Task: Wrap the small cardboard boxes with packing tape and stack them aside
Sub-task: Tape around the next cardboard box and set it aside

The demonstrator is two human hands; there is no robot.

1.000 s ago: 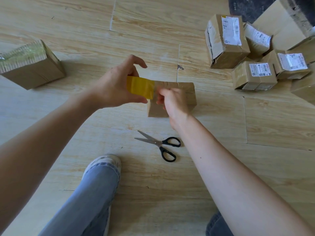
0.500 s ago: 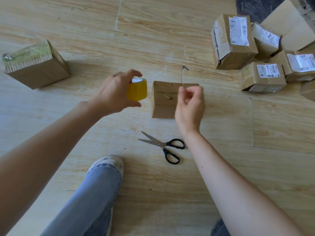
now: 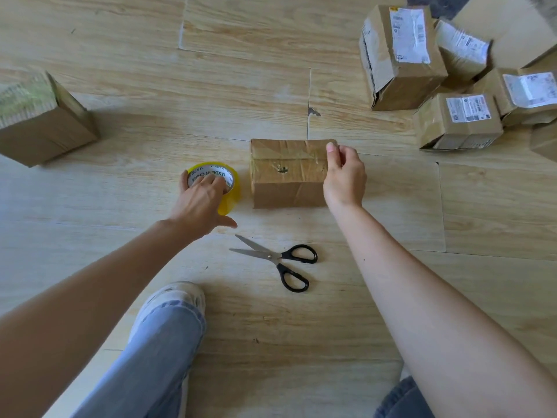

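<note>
Small cardboard box (image 3: 287, 179) lies on the floor (image 3: 126, 86) in the middle of the view. It is closed, so nothing inside shows. Clear tape crosses its top, and a ragged hole marks the side facing the person. The right grip (image 3: 343, 176) is at the box's right end, thumb up against the top edge and fingers curled behind. I cannot tell whether they clasp the box or only touch it.

Just left of the box and apart from it, the yellow tape roll (image 3: 232, 191) lies flat on the floor. The left grip (image 3: 200, 202) is released, fingers laid loosely over the roll's white core and thumb splayed clear. Nearer the person, scissors (image 3: 280, 260) lie with blades parted, touching nothing. At far left, 1 taped box (image 3: 42, 122) stands shut. At upper right, labelled boxes (image 3: 401, 58) lie jumbled; 1 has a gaping side flap, and its inside is dark.

0.5 s earlier the left grip held the roll on edge above the floor; now the roll is down flat. The right grip then pinched in front of the box's face and has since moved to its right end. Box and scissors have kept their places.

The taped box is cut by the left border. The pile is cut by the top and right borders, so its count is unclear. The right fingertips are hidden.
</note>
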